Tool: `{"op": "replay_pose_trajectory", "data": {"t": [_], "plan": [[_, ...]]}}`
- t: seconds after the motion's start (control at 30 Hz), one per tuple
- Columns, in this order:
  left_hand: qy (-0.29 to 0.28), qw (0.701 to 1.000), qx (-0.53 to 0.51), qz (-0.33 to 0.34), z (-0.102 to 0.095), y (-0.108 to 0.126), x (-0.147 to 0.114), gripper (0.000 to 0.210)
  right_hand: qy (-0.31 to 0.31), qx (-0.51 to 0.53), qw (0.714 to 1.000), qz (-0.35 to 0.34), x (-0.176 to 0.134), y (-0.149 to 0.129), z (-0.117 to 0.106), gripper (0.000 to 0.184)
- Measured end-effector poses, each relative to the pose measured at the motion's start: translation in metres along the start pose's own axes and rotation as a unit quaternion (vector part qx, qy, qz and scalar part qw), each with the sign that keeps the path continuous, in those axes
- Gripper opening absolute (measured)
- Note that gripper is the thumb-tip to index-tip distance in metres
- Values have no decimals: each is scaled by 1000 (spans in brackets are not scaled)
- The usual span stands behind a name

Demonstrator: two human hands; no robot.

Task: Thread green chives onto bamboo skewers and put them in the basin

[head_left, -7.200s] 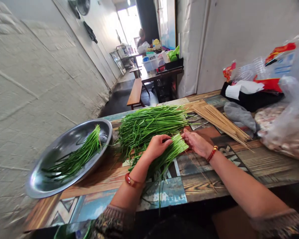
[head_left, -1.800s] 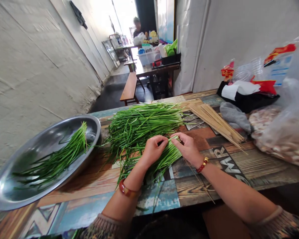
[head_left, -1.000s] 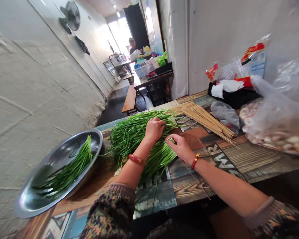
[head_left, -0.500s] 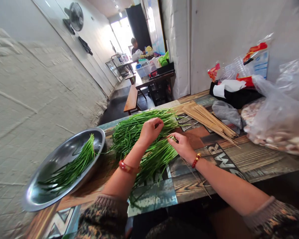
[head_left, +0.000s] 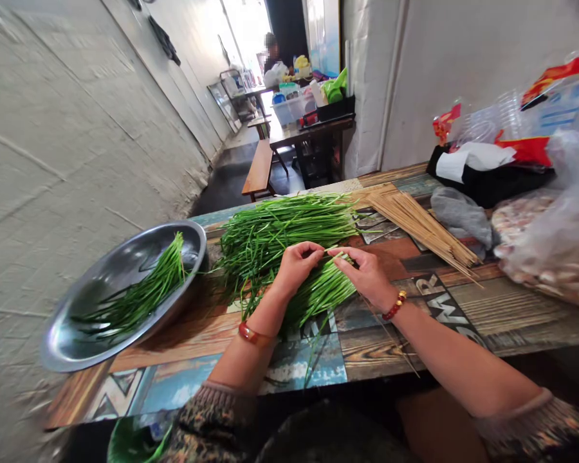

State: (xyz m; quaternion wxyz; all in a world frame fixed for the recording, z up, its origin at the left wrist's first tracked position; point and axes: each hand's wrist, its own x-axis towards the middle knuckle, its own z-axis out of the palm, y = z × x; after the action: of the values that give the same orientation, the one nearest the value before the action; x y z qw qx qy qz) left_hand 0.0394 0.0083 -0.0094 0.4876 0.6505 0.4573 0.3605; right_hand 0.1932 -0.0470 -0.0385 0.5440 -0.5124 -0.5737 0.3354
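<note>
Both hands meet over a small bunch of green garlic chives on the wood-patterned table. My left hand, with a reddish bangle at the wrist, is closed in a pinch at a pale chive end. My right hand, wearing a beaded bracelet, pinches the chives' pale ends between thumb and fingers, almost touching the left fingertips. Just behind lies a larger pile of garlic chives. A thin bamboo skewer lies beneath my right wrist. What exactly sits between the fingertips is partly hidden.
At left, a metal bowl holds another chive bundle. Bamboo skewers lie fanned at right, near a grey plastic bag and a clear bag of garlic. A green container is below the front edge. A person sits far back.
My left hand has come down and right, from above the chives to the right hand's fingertips. The right hand stays at the chive ends. The camera view has tilted down slightly.
</note>
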Motion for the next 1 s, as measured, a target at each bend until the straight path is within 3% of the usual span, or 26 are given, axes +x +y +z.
{"op": "replay_pose_trajectory", "data": {"t": [0.3,1.0], "plan": [[30,999,-19,32,0,-10,0,15,-9,-15,1000,15,-1,6,2,27],[31,997,2,74,3,-13,-1,9,-13,-15,1000,22,-2,7,2,27]]}}
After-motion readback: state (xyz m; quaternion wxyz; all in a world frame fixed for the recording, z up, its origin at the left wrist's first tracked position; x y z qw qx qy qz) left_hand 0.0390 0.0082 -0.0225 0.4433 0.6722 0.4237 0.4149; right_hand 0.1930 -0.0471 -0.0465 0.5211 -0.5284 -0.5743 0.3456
